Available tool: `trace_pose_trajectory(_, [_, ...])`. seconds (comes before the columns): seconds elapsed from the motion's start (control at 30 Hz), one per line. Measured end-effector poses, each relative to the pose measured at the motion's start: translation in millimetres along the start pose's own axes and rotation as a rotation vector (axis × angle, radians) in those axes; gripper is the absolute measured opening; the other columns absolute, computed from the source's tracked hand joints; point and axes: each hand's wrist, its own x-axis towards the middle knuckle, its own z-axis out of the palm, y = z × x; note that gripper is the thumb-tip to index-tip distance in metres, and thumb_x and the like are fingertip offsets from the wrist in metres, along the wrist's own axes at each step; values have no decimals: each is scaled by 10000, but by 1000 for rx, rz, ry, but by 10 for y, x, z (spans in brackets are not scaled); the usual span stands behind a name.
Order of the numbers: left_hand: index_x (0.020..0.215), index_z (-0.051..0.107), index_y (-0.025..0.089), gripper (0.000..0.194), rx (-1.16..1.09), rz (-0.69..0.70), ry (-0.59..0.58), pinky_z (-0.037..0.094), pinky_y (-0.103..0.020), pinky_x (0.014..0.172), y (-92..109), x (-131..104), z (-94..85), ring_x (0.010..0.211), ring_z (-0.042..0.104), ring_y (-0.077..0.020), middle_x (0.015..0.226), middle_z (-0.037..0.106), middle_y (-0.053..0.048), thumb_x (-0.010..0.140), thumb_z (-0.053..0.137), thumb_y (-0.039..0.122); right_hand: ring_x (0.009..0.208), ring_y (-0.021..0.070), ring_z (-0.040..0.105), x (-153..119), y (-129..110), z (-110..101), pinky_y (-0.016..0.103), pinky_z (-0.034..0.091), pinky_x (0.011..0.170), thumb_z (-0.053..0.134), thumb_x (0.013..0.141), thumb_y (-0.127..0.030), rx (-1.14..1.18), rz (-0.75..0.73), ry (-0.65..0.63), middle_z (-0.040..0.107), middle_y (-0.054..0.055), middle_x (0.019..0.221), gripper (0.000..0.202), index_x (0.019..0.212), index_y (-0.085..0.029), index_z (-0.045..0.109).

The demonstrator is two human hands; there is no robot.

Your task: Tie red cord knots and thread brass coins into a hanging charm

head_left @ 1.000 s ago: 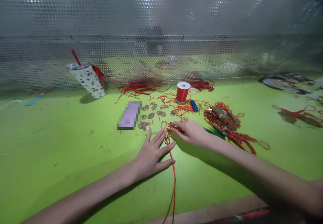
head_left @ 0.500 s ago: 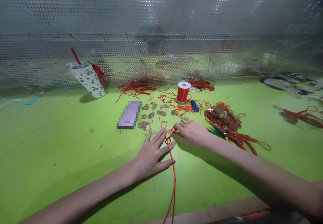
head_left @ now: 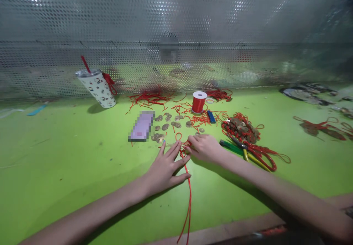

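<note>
My left hand lies on the green table with its fingers spread, the fingertips resting on a red cord. Above those fingertips the cord forms a small upright loop, and its two long tails run down to the table's front edge. My right hand pinches part of the cord just right of the left fingertips. A small knotted bit of cord shows between the hands, but its exact shape is partly hidden by fingers. Just beyond the hands lie several loose round coins.
A red cord spool and blue lighter-like piece stand among cord scraps. Rightward are corded coins, a yellow-and-red-handled cutting tool and a green tool. Leftward are a blurred phone-like slab and tumbler. Perforated mesh rises behind.
My right hand has moved slightly left, closer to the left fingertips. The view has shifted a little, and more of the cutting tool shows. My left hand stays in place.
</note>
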Motion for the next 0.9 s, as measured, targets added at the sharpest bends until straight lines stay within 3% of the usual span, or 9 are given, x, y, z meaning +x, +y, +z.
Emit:
trace_pose_trajectory(0.27, [1345,639,252,508,-9,-10,-13,191,-727,1157,21,-1,-22,1472,347,-395,1536,462,-200,945,561,557,722,248,689,49,-45,-135,305,317,601,413,1036,-356,1,42,-55,740,133,818,321,1021,-129,640])
trace_pose_trajectory(0.43, [1388,601,255,541,-5,-11,-9,195,-726,1156,23,6,-25,1466,358,-397,1546,447,-202,940,573,556,742,248,691,131,-3,-245,306,308,590,437,1022,-352,-16,45,-37,738,140,827,314,1020,-126,656])
trace_pose_trajectory(0.67, [1428,561,278,566,-7,-24,-12,200,-740,1144,21,8,-17,1497,275,-416,1582,395,-183,932,588,548,741,248,688,204,46,-213,296,286,572,405,1034,-375,-41,112,-71,743,144,859,355,1083,-127,653])
trace_pose_trajectory(0.9, [1357,627,272,486,11,-39,-61,236,-733,1140,58,13,-69,1511,235,-418,1573,418,-167,940,585,519,674,244,665,19,-63,-296,315,268,581,366,1033,-426,-38,-9,-156,736,138,794,414,1004,-131,655])
